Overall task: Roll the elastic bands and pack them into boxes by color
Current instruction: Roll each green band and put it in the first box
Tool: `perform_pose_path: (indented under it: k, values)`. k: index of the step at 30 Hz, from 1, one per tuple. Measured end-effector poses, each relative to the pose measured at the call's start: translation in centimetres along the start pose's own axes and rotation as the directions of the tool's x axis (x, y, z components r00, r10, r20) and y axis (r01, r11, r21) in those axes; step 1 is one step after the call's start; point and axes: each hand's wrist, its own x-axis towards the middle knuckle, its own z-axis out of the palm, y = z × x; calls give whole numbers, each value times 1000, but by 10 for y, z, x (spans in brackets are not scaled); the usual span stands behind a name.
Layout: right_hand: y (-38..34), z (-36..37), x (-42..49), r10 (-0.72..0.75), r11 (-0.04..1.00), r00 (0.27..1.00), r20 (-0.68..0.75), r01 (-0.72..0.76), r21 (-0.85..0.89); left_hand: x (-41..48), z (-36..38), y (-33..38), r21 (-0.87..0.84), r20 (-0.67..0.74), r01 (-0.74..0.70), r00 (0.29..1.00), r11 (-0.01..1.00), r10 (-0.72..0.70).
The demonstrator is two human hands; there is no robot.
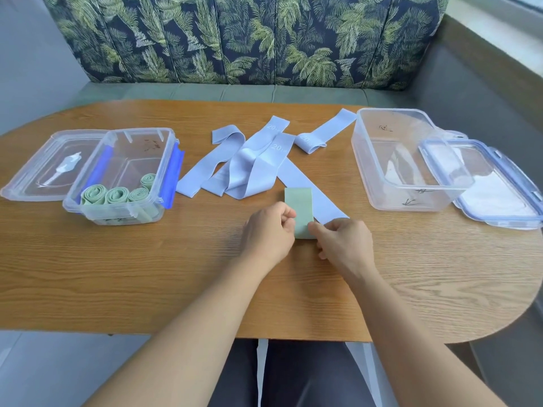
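A green elastic band lies flat on the wooden table in the middle, its near end between my hands. My left hand pinches that end from the left and my right hand pinches it from the right. Several light blue bands lie tangled behind it, one strip running under the green band. The clear box on the left holds several rolled green bands. The clear box on the right holds no bands.
A clear lid lies left of the left box. A blue-rimmed lid leans against the right box. A palm-print sofa back rises behind the table. The table's near edge is close to my lap.
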Motion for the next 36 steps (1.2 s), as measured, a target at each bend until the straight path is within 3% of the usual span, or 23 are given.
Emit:
perform_pose_path:
  k: [4,8,14,20,29,36]
  values:
    - [5,-1,-5,-33,999,999,15,32,35,-4,5,4,-40,-71,48,996,998,-50]
    - [3,-3,-6,-34,999,999,17,33,36,-13,-1,6,-164,-163,171,967,972,-198]
    - [0,-2,-17,-52,996,999,15,50,68,-36,-1,20,-16,-128,218,967,976,-218]
    - [11,-9,-39,-39,997,998,52,35,70,-58,-5,14,-38,-79,296,951,954,-298]
    - [11,-12,-44,1,1000,998,63,-3,31,-67,-5,10,30,-111,251,963,967,-246]
    - [2,-7,-29,39,997,999,-2,-39,-59,-55,-4,9,-86,-134,198,969,977,-208]
